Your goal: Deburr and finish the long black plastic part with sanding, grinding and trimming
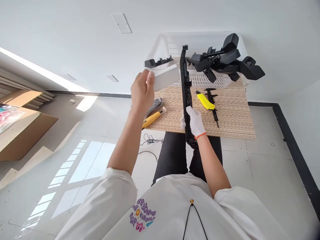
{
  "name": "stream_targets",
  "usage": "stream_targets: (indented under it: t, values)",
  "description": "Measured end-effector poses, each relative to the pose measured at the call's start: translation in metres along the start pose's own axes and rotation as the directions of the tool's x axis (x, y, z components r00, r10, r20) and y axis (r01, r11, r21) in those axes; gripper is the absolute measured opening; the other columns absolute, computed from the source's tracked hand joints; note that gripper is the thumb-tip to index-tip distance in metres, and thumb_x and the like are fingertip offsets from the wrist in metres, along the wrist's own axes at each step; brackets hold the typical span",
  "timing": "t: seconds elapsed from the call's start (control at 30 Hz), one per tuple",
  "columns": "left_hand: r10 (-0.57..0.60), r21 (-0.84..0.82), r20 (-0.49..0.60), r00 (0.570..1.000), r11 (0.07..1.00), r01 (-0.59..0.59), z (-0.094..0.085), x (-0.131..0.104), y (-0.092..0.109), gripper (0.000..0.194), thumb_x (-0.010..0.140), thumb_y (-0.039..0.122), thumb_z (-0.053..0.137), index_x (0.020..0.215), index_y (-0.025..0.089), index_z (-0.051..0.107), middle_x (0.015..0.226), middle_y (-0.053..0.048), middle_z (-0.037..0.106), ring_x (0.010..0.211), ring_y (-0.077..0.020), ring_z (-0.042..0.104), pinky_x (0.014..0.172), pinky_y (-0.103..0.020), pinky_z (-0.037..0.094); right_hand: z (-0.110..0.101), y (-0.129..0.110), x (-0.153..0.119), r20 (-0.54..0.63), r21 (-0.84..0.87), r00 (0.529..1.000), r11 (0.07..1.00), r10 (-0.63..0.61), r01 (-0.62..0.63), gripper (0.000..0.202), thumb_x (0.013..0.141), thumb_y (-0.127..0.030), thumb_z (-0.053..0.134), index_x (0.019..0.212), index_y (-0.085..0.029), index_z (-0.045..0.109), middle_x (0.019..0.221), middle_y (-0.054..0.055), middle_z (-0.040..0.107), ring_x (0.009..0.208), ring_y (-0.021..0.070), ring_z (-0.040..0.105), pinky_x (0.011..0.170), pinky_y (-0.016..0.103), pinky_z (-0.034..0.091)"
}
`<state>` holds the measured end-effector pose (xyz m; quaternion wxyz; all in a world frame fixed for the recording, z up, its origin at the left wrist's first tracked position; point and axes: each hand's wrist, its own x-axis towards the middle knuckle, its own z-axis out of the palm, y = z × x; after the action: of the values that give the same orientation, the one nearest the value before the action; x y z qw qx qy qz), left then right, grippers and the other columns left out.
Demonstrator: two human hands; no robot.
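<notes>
On table (235,123) | yellow knife (205,101) across caliper (210,96) | black strip (187,96) partly hiding basket (200,40)

White wall (82,36): brightly lit; a slanting sun streak (37,68) is cast at left.
Glossy pale tiled floor (267,173): window-shaped glare (86,161) is reflected.
Long black ribbed plastic strip (187,95): detail is darkened.
Frame edges: shapes are stretched by distortion.
</notes>
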<state>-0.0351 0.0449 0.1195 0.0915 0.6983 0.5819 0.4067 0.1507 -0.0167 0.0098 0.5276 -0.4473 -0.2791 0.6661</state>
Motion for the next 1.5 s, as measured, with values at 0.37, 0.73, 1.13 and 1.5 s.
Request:
stream_targets:
  t: [0.37, 0.73, 1.13, 1.5]
  values:
    - [0.486, -0.003, 0.456, 0.746, 0.839, -0.545, 0.054, -0.022, -0.008, 0.031, 0.097, 0.038, 0.060, 0.127, 0.032, 0.066, 0.134, -0.012, 0.055, 0.106, -0.0246, 0.066, 0.080, -0.038, 0.059, 0.000, 0.000, 0.002, -0.040, 0.007, 0.999, 1.000, -0.010, 0.010, 0.041, 0.086, -0.064, 0.063, 0.082, -0.023, 0.059, 0.052, -0.003, 0.058, 0.036, 0.0111, 0.049, 0.034, 0.023, 0.039]
    - [0.439, 0.023, 0.525, 0.730, 0.849, -0.527, 0.054, -0.030, 0.017, 0.041, 0.091, 0.031, 0.064, 0.131, 0.025, 0.057, 0.145, -0.018, 0.046, 0.118, -0.0346, 0.064, 0.075, -0.040, 0.061, 0.000, 0.007, 0.007, -0.030, -0.016, 0.989, 0.989, -0.146, 0.146, 0.029, 0.087, -0.052, 0.062, 0.080, -0.024, 0.057, 0.052, -0.006, 0.054, 0.038, 0.0098, 0.049, 0.037, 0.022, 0.041]
    - [0.542, -0.012, 0.409, 0.734, 0.808, -0.589, 0.049, -0.020, 0.000, 0.046, 0.100, 0.027, 0.056, 0.145, 0.037, 0.050, 0.150, -0.012, 0.048, 0.139, -0.0326, 0.045, 0.109, -0.057, 0.052, 0.000, 0.001, 0.001, 0.003, 0.013, 1.000, 1.000, 0.004, -0.004, 0.039, 0.087, -0.062, 0.064, 0.081, -0.023, 0.059, 0.056, -0.002, 0.060, 0.036, 0.0127, 0.051, 0.033, 0.026, 0.043]
    - [0.471, 0.131, 0.474, 0.744, 0.797, -0.589, 0.056, -0.022, -0.001, 0.045, 0.103, 0.044, 0.048, 0.147, 0.036, 0.055, 0.145, -0.015, 0.045, 0.129, -0.0356, 0.050, 0.103, -0.059, 0.052, 0.002, -0.002, 0.002, -0.001, 0.014, 0.998, 0.998, 0.065, -0.065, 0.044, 0.086, -0.065, 0.064, 0.079, -0.023, 0.057, 0.055, -0.002, 0.060, 0.036, 0.0119, 0.050, 0.034, 0.025, 0.041]
